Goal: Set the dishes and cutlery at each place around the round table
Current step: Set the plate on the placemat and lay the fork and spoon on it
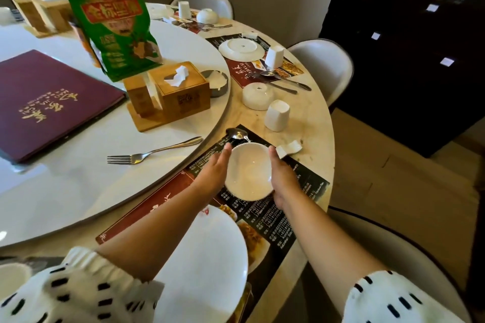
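A white bowl (248,170) sits upright on the printed placemat (296,207) at the near place. My left hand (214,173) lies against its left side and my right hand (280,178) against its right side, fingers stretched along the rim. A spoon (237,134) lies just beyond the bowl, and a white spoon rest (288,148) sits to its right. A large white plate (210,265) lies on the mat close to me, partly under my left forearm. A fork (152,153) rests on the white turntable (78,191).
An upturned cup (277,115) and upturned bowl (258,96) stand beyond the mat. The far place has a plate (241,49), cup (274,57) and cutlery (283,81). A tissue box (181,89), green bag (115,21) and maroon menu (47,105) sit on the turntable. White chairs ring the table.
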A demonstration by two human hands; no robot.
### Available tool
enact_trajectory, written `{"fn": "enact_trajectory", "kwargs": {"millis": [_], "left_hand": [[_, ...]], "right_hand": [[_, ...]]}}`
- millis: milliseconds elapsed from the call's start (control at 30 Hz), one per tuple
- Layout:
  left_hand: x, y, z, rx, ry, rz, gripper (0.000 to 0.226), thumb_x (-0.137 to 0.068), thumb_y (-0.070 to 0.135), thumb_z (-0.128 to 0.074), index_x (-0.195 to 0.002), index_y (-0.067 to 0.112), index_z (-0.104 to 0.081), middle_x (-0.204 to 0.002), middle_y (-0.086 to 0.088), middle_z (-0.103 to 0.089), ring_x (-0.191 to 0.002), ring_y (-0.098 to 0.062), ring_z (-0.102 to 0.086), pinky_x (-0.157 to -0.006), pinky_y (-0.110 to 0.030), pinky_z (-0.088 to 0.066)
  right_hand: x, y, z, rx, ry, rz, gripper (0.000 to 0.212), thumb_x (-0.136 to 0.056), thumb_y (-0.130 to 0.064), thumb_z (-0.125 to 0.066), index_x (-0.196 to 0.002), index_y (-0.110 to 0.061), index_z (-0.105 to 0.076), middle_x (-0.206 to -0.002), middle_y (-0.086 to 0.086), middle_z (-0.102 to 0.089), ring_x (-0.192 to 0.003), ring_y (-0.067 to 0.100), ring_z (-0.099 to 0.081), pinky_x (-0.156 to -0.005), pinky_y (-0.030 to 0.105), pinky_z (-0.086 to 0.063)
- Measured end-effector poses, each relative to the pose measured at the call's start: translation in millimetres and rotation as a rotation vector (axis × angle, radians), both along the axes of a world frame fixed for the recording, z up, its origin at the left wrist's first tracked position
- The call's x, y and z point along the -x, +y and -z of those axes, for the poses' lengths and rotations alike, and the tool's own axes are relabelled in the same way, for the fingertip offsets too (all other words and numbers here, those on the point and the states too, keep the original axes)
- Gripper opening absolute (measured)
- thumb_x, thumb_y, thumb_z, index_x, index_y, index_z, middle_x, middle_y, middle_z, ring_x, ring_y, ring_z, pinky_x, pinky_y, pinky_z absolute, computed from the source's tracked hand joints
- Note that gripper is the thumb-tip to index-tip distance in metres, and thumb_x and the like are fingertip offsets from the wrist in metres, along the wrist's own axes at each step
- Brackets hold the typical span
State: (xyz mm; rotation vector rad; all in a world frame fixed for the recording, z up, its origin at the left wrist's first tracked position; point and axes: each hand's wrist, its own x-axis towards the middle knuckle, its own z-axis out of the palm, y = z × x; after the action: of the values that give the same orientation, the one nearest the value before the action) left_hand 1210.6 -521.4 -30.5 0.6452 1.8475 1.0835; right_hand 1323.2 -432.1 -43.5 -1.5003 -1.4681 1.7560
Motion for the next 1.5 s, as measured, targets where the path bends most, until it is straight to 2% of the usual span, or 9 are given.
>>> {"fn": "enact_trajectory", "kwargs": {"millis": [167,367,567,733,900,1000,1233,1333,1500], "left_hand": [[25,-1,4,0.044,-0.027,-0.092,0.077,-0.088,0.068,-0.021,-0.144,0.017,-0.033,-0.141,-0.022,-0.043,-0.132,-0.038,-0.039,-0.112,-0.055,-0.026],[37,-3,8,0.106,-0.045,-0.134,0.080,-0.086,0.072,-0.024,-0.139,0.015,-0.042,-0.133,-0.020,-0.052,-0.124,-0.037,-0.049,-0.107,-0.053,-0.036],[39,-8,5,0.085,-0.073,-0.063,0.063,-0.094,0.059,-0.027,-0.136,0.014,-0.044,-0.132,-0.014,-0.052,-0.123,-0.033,-0.049,-0.107,-0.043,-0.038],[59,-25,-2,0.071,0.224,-0.106,0.042,-0.096,0.041,-0.043,-0.127,0.013,-0.051,-0.116,-0.006,-0.060,-0.098,-0.020,-0.059,-0.075,-0.028,-0.050],[99,-52,-3,0.079,0.491,-0.216,0.030,-0.091,0.030,-0.056,-0.117,0.014,-0.059,-0.111,-0.006,-0.064,-0.097,-0.022,-0.063,-0.085,-0.038,-0.054],[115,-60,-3,0.120,0.526,-0.232,0.027,-0.090,0.027,-0.060,-0.112,0.013,-0.061,-0.104,-0.006,-0.065,-0.089,-0.021,-0.065,-0.074,-0.030,-0.055],[113,-47,-7,-0.011,-0.328,-0.566,0.021,-0.090,0.011,-0.060,-0.103,-0.004,-0.063,-0.079,-0.011,-0.068,-0.047,-0.011,-0.067,-0.048,-0.017,-0.055],[112,-38,-8,-0.062,-0.541,-0.659,0.028,-0.093,0.008,-0.053,-0.118,-0.004,-0.057,-0.093,-0.017,-0.069,-0.067,-0.019,-0.070,-0.041,-0.018,-0.054],[112,-29,-7,-0.052,-0.538,-0.698,0.037,-0.098,0.010,-0.044,-0.134,0.001,-0.046,-0.123,-0.023,-0.060,-0.087,-0.027,-0.067,-0.045,-0.018,-0.054]], "right_hand": [[33,0,0,-0.030,-0.078,-0.038,0.043,-0.099,-0.045,-0.028,-0.127,-0.016,-0.043,-0.113,0.011,-0.049,-0.084,0.017,-0.046,-0.056,0.026,-0.033],[48,10,-5,-0.052,-0.167,-0.055,0.054,-0.099,-0.046,-0.026,-0.135,-0.009,-0.041,-0.133,0.014,-0.048,-0.118,0.030,-0.046,-0.082,0.031,-0.035],[43,18,3,-0.089,-0.267,-0.147,0.063,-0.097,-0.053,-0.024,-0.131,-0.005,-0.046,-0.126,0.014,-0.052,-0.108,0.027,-0.049,-0.079,0.030,-0.035],[43,46,2,-0.476,-0.322,-0.212,0.042,-0.097,-0.039,-0.042,-0.107,-0.003,-0.062,-0.100,0.012,-0.064,-0.094,0.026,-0.057,-0.072,0.028,-0.041],[55,74,13,-0.637,-0.508,-0.361,0.018,-0.081,-0.016,-0.070,-0.094,-0.003,-0.069,-0.102,0.011,-0.068,-0.096,0.025,-0.061,-0.080,0.027,-0.044],[62,80,19,-0.653,-0.576,-0.378,0.017,-0.077,-0.016,-0.074,-0.088,-0.003,-0.070,-0.100,0.010,-0.069,-0.093,0.025,-0.061,-0.080,0.028,-0.044],[63,78,16,-0.698,-0.504,-0.304,0.010,-0.083,-0.012,-0.067,-0.086,-0.004,-0.073,-0.091,0.014,-0.071,-0.080,0.023,-0.061,-0.071,0.027,-0.044],[56,71,6,-0.748,-0.412,-0.232,0.015,-0.085,-0.015,-0.066,-0.087,-0.002,-0.072,-0.087,0.014,-0.071,-0.073,0.019,-0.056,-0.065,0.022,-0.039],[42,57,-5,-0.784,-0.308,-0.247,0.017,-0.085,-0.017,-0.066,-0.092,-0.003,-0.071,-0.087,0.010,-0.071,-0.072,0.016,-0.057,-0.054,0.014,-0.035]]}}
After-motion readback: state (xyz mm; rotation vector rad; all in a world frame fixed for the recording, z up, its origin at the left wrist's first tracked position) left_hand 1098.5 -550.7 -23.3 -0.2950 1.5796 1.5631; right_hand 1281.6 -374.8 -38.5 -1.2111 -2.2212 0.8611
